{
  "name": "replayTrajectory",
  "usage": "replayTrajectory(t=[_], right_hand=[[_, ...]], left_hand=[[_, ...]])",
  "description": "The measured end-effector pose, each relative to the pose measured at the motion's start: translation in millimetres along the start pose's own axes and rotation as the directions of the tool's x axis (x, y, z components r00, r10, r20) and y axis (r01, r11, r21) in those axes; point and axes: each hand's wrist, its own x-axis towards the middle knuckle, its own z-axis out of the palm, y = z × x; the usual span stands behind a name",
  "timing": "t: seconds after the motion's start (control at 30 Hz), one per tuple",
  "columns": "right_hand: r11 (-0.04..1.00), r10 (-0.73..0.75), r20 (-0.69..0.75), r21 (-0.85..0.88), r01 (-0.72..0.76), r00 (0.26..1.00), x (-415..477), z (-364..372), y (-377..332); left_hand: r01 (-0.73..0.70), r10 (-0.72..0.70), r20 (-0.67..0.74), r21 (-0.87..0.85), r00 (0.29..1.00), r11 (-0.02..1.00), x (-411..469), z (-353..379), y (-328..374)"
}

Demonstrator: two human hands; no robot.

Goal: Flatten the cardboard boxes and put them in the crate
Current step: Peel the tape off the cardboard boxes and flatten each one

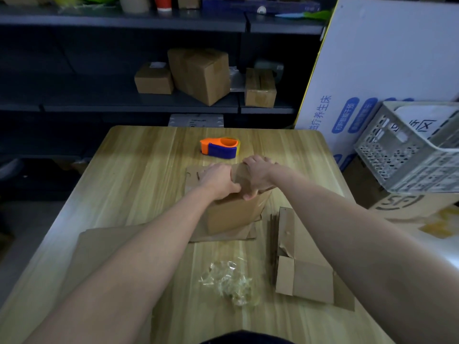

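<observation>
A brown cardboard box [233,214] stands in the middle of the wooden table [139,184], its flaps spread flat under it. My left hand [218,181] and my right hand [257,176] both grip its top edge, side by side and touching. A flattened piece of cardboard [104,247] lies at the near left, partly under my left forearm. More folded cardboard [305,279] lies at the near right. The grey plastic crate [407,155] sits tilted off the table's right side, with white printed board inside it.
An orange and blue tape dispenser [219,147] rests behind the box. A crumpled wad of clear tape [231,281] lies near the front. Dark shelves behind hold several closed boxes [201,75]. A large white printed carton [377,70] leans at the right.
</observation>
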Motion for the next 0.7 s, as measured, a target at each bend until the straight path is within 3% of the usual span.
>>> replayTrajectory(t=[0.2, 0.37, 0.7], right_hand=[[1.0, -0.008, 0.009, 0.024, 0.008, 1.0, 0, -1, 2], [1.0, -0.016, 0.007, 0.022, 0.016, 1.0, 2, -1, 2], [1.0, -0.007, 0.014, 0.004, 0.007, 1.0, 6, 0, 0]], left_hand=[[0.032, -0.03, -0.09, 0.026, 0.995, 0.999, -4, 4, -2], [0.134, -0.14, -0.08, -0.079, 0.987, 0.988, -7, -1, -13], [0.189, -0.223, -0.108, -0.26, 0.969, 0.947, -12, -5, -23]])
